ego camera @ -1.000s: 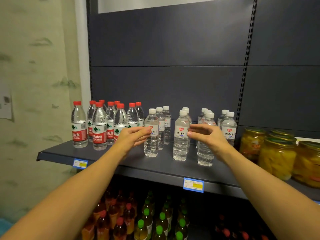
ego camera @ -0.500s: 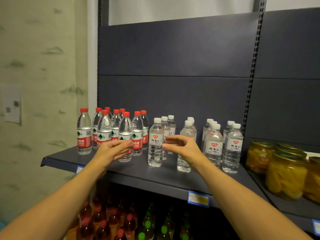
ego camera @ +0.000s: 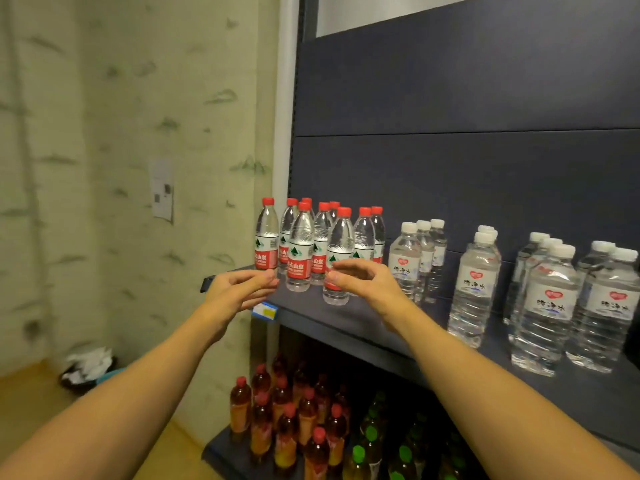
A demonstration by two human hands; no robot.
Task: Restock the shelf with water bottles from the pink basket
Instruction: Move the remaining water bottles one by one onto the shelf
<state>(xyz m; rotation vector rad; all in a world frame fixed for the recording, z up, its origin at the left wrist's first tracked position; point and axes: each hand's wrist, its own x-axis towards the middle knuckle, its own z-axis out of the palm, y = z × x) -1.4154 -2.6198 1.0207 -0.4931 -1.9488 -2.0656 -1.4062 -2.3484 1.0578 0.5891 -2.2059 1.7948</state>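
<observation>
Several red-capped water bottles stand in a cluster at the left end of the dark shelf. To their right stand several white-capped water bottles in rows. My left hand hovers empty at the shelf's front left corner, fingers loosely bent, just below the leftmost red-capped bottle. My right hand is held in front of the nearest red-capped bottle, fingers relaxed, holding nothing. The pink basket is not in view.
The lower shelf holds several amber drink bottles with red caps and several green-capped bottles. A yellow-blue price tag sits on the shelf edge. A papered wall stands left; a small bin with white paper sits on the floor.
Both hands have swept left along the shelf, from the white-capped bottles to the red-capped cluster. The view has turned left, so the jars at the right have left the frame.
</observation>
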